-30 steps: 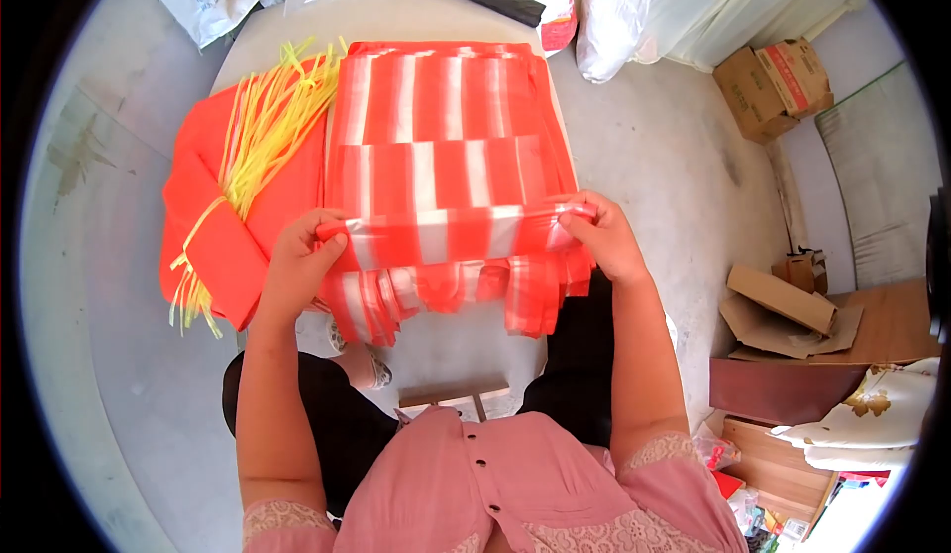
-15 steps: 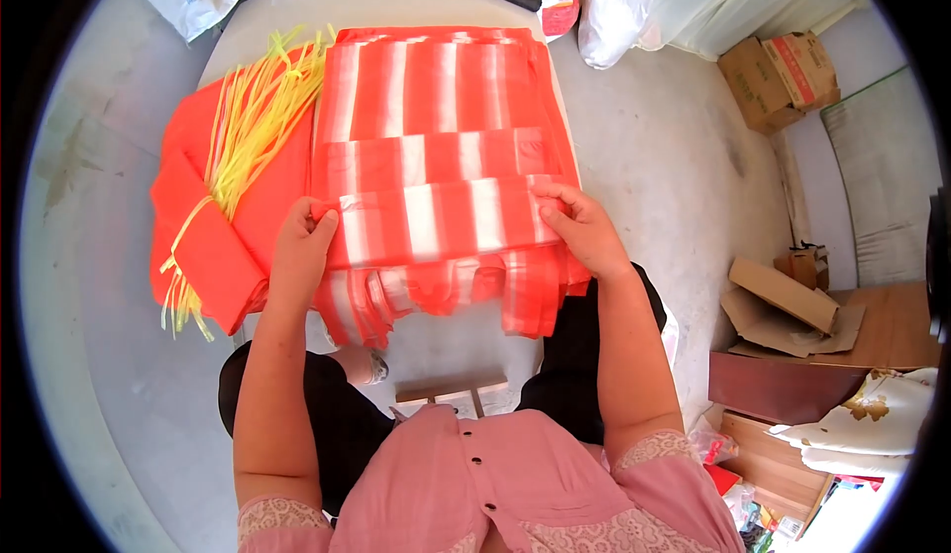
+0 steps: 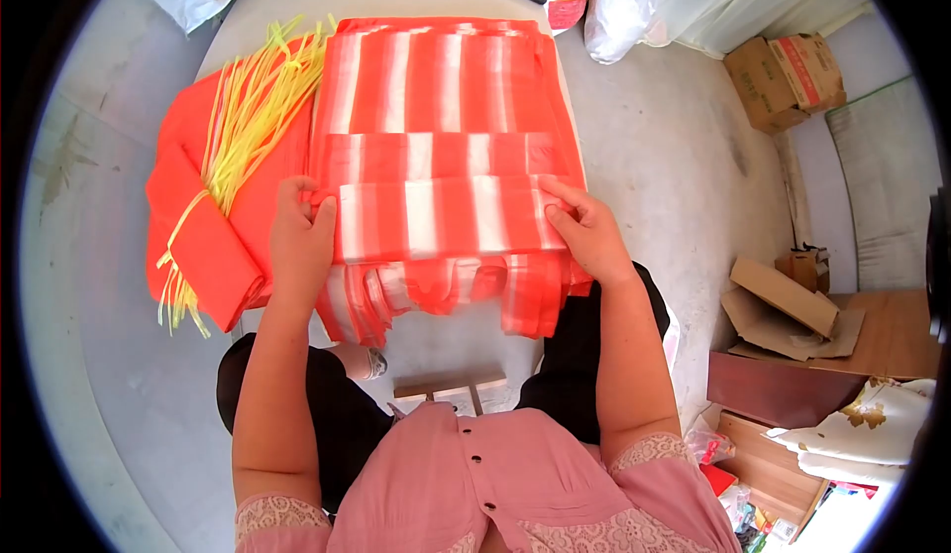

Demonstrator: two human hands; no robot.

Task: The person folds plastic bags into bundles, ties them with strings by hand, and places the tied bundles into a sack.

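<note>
Striped fold flatter, broader than before

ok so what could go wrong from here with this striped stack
With the left hand and right hand at opposite ends of the striped band, an uneven pull might skew it. The loose ends on the near side could snag. The yellow strips lie close beside the striped stack and might get caught.
</note>
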